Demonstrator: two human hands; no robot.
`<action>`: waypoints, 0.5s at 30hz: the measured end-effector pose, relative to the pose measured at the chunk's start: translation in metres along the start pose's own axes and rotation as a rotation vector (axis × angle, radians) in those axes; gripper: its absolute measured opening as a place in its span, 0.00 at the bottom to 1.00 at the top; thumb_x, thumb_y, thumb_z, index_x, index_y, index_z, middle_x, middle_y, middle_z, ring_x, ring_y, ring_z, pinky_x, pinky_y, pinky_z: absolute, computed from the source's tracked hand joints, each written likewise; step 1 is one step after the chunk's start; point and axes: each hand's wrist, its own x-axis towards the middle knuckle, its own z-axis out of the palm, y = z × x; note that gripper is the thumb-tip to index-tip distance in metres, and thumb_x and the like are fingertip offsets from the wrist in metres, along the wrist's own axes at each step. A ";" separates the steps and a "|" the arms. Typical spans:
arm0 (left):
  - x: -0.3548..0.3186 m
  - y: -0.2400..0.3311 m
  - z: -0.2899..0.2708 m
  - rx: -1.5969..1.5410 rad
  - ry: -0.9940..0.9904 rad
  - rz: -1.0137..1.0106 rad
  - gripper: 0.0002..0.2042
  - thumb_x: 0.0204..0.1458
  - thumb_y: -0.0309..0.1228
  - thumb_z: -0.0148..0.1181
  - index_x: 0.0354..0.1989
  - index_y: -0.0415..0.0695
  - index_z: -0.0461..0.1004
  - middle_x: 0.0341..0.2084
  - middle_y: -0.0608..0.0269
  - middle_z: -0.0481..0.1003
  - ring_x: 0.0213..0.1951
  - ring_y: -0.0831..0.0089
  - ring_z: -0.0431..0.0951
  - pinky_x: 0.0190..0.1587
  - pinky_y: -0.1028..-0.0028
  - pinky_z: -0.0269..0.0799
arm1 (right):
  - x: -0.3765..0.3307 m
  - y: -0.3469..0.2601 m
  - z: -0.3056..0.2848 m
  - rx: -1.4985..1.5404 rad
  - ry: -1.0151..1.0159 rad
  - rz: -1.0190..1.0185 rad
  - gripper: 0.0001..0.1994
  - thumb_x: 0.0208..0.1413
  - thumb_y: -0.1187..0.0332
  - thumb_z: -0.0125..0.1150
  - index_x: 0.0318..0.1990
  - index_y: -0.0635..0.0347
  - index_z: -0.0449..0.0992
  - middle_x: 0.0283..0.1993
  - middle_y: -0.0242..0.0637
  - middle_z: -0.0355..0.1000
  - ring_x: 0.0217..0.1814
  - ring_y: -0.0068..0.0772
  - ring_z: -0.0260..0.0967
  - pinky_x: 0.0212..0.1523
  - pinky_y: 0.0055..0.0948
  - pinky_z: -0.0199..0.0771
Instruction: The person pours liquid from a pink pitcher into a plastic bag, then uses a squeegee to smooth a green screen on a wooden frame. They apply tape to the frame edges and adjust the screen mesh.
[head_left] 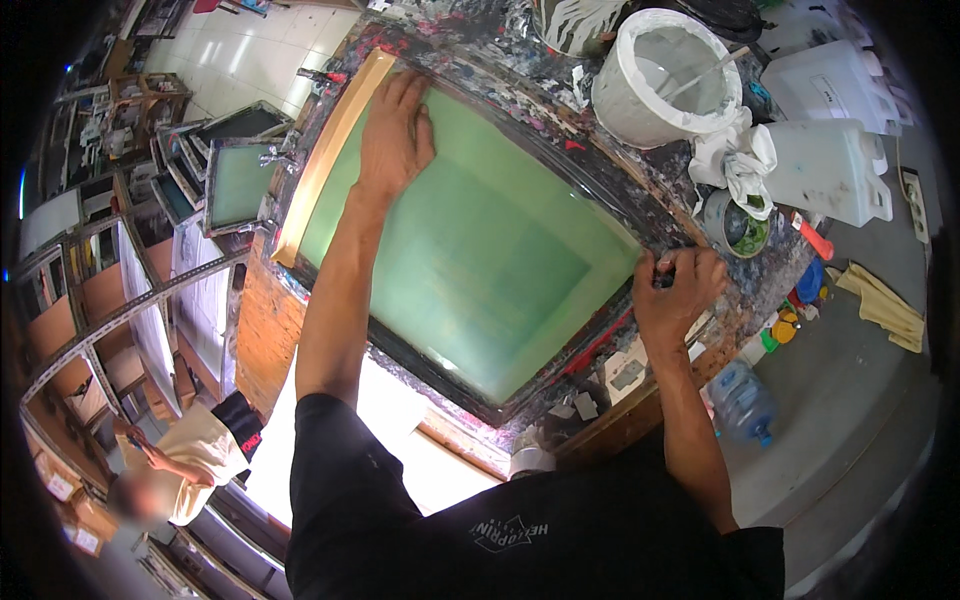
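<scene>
In the head view, the left hand lies flat, palm down and fingers spread slightly, on the far corner of a green screen-printing frame, its fingertips reaching the pale wooden edge of that frame. The frame rests tilted across a paint-spattered surface and fills the space between the two hands.

The right hand is curled shut around a small dark object at the frame's near right edge, pressed against the dark border; what the object is cannot be told.

Beyond the right hand stands a white bucket with a stirring stick inside, and just beside that hand sit a crumpled white rag and a small tin of greenish paint. Further right of it are white plastic jerrycans. Below and to the right of the right hand, on the floor, a clear water bottle lies near a yellow cloth.

Left of the left hand, more framed screens lean in a stack. Well below that arm, another person in a cream shirt stands by metal shelving.
</scene>
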 end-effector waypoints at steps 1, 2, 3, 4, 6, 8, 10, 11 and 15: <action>-0.001 0.005 -0.002 -0.006 -0.025 0.014 0.22 0.52 0.21 0.53 0.58 0.35 0.72 0.59 0.43 0.71 0.62 0.44 0.68 0.66 0.54 0.64 | 0.000 0.000 0.000 0.000 0.000 0.001 0.13 0.45 0.71 0.71 0.27 0.53 0.67 0.38 0.39 0.62 0.46 0.48 0.61 0.45 0.46 0.54; -0.002 0.010 -0.003 -0.011 -0.050 0.028 0.23 0.52 0.21 0.53 0.59 0.35 0.71 0.59 0.43 0.70 0.62 0.44 0.67 0.66 0.54 0.64 | 0.000 0.000 0.000 0.001 -0.001 0.002 0.13 0.45 0.71 0.71 0.27 0.53 0.67 0.38 0.39 0.62 0.46 0.48 0.61 0.46 0.46 0.54; -0.003 0.015 -0.004 -0.017 -0.076 0.043 0.24 0.51 0.21 0.53 0.59 0.35 0.71 0.59 0.43 0.70 0.62 0.44 0.67 0.66 0.54 0.64 | 0.000 0.000 0.000 0.001 -0.001 0.003 0.13 0.45 0.71 0.71 0.27 0.53 0.67 0.38 0.39 0.62 0.46 0.48 0.61 0.46 0.47 0.54; -0.004 0.019 -0.004 -0.009 -0.093 0.068 0.24 0.50 0.20 0.53 0.60 0.35 0.70 0.59 0.43 0.70 0.62 0.43 0.66 0.66 0.54 0.64 | 0.000 0.001 0.001 0.001 -0.002 0.000 0.13 0.45 0.71 0.71 0.27 0.53 0.67 0.38 0.39 0.62 0.46 0.48 0.61 0.46 0.47 0.55; -0.006 0.030 -0.004 0.005 -0.127 0.120 0.25 0.49 0.19 0.52 0.60 0.36 0.70 0.60 0.44 0.69 0.63 0.43 0.66 0.67 0.53 0.64 | -0.001 0.002 0.001 0.001 -0.002 -0.006 0.13 0.46 0.70 0.71 0.27 0.53 0.67 0.39 0.39 0.62 0.47 0.48 0.61 0.46 0.47 0.55; -0.012 0.058 0.001 -0.079 -0.169 0.147 0.27 0.47 0.18 0.52 0.61 0.36 0.70 0.60 0.45 0.69 0.63 0.42 0.65 0.67 0.52 0.63 | -0.001 0.002 0.002 0.008 0.012 0.007 0.13 0.46 0.70 0.70 0.27 0.53 0.67 0.39 0.39 0.62 0.47 0.48 0.60 0.47 0.47 0.54; -0.014 0.073 0.009 -0.113 -0.173 0.131 0.30 0.43 0.18 0.54 0.61 0.37 0.70 0.60 0.46 0.68 0.63 0.42 0.64 0.68 0.51 0.62 | -0.001 0.001 0.002 0.010 0.015 0.014 0.13 0.46 0.70 0.70 0.27 0.53 0.67 0.39 0.39 0.62 0.47 0.48 0.60 0.47 0.47 0.54; -0.016 0.077 0.010 -0.097 -0.215 0.154 0.30 0.43 0.19 0.55 0.61 0.38 0.70 0.60 0.47 0.68 0.64 0.42 0.64 0.68 0.51 0.62 | -0.001 0.001 0.002 0.012 0.011 0.013 0.13 0.46 0.70 0.70 0.27 0.53 0.67 0.39 0.39 0.61 0.47 0.47 0.59 0.48 0.47 0.54; -0.026 0.115 0.016 -0.071 -0.335 0.251 0.31 0.43 0.20 0.57 0.62 0.40 0.70 0.61 0.49 0.67 0.64 0.42 0.63 0.68 0.50 0.61 | -0.002 0.003 0.005 0.033 0.022 0.028 0.12 0.45 0.69 0.70 0.27 0.53 0.67 0.39 0.38 0.61 0.47 0.47 0.59 0.49 0.47 0.53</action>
